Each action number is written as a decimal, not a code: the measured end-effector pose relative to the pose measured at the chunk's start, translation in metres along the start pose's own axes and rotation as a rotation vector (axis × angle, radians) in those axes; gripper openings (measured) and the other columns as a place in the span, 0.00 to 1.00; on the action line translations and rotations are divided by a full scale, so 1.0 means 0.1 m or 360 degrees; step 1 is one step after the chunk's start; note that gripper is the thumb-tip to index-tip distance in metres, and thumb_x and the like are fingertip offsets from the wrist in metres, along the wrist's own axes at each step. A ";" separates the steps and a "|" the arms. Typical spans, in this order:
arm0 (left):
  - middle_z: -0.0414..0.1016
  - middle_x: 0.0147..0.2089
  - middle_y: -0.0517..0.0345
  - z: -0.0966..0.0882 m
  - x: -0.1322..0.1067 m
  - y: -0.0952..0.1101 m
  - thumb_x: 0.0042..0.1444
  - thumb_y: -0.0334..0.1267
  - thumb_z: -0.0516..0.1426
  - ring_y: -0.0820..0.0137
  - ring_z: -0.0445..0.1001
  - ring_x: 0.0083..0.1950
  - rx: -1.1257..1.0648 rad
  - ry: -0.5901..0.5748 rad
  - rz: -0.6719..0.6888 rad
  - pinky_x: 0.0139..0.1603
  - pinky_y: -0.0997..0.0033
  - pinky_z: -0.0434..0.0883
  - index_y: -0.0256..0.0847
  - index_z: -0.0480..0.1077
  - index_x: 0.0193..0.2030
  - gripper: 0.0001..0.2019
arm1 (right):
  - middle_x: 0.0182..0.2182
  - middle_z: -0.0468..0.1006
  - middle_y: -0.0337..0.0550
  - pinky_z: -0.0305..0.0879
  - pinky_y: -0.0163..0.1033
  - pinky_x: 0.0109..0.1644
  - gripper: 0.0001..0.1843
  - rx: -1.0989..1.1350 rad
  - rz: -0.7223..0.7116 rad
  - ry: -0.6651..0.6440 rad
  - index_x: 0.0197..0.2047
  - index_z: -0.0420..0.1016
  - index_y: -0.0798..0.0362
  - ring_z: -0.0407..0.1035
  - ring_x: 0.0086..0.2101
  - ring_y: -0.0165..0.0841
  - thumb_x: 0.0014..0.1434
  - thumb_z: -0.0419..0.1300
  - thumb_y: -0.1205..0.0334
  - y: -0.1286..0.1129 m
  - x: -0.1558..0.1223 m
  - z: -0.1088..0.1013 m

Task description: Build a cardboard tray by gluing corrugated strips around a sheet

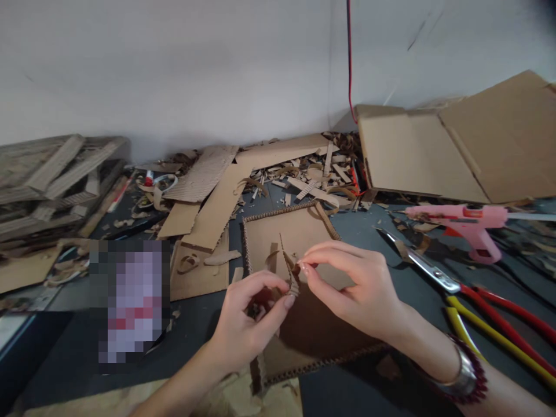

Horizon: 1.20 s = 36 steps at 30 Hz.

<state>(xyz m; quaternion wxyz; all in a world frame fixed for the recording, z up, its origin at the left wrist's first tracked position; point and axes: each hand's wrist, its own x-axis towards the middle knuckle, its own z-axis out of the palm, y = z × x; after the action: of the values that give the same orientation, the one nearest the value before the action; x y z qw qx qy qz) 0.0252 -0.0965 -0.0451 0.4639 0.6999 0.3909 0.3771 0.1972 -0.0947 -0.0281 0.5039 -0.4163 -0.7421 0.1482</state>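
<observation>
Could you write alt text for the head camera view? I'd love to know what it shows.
A person's left hand and right hand pinch a small strip of corrugated cardboard above a cardboard panel. A pink hot glue gun and red-and-yellow-handled shears lie to the right on a dark worktop, with cardboard scraps behind.

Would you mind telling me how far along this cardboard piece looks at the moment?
The cardboard panel already has a corrugated strip along its far edge and sides. In hand, the left hand and right hand pinch a small corrugated scrap above the panel. What remains is hard to judge: the panel's middle looks bare, and the pink glue gun lies untouched beside it.
</observation>
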 end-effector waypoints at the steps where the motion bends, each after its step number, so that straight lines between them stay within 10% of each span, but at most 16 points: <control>1: 0.66 0.25 0.62 0.00 0.00 0.00 0.53 0.32 0.54 0.79 0.66 0.16 -0.0061 -0.0012 -0.0040 0.14 0.81 0.63 0.38 0.66 0.32 0.01 | 0.27 0.76 0.41 0.68 0.32 0.33 0.07 0.0028 0.0011 -0.0026 0.30 0.71 0.54 0.70 0.28 0.28 0.50 0.55 0.75 -0.01 0.00 0.00; 36: 0.66 0.28 0.62 -0.03 0.01 -0.01 0.55 0.31 0.53 0.78 0.62 0.23 0.0201 -0.0060 0.0071 0.21 0.81 0.60 0.40 0.67 0.34 0.03 | 0.27 0.74 0.42 0.65 0.29 0.33 0.06 0.0124 0.0011 -0.0332 0.30 0.72 0.57 0.68 0.28 0.26 0.54 0.55 0.73 0.01 -0.03 0.00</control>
<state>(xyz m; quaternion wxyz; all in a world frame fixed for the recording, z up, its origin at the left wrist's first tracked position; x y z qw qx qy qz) 0.0224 -0.0946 -0.0453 0.4174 0.7433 0.3895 0.3487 0.1982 -0.0961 -0.0311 0.4393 -0.3814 -0.7827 0.2211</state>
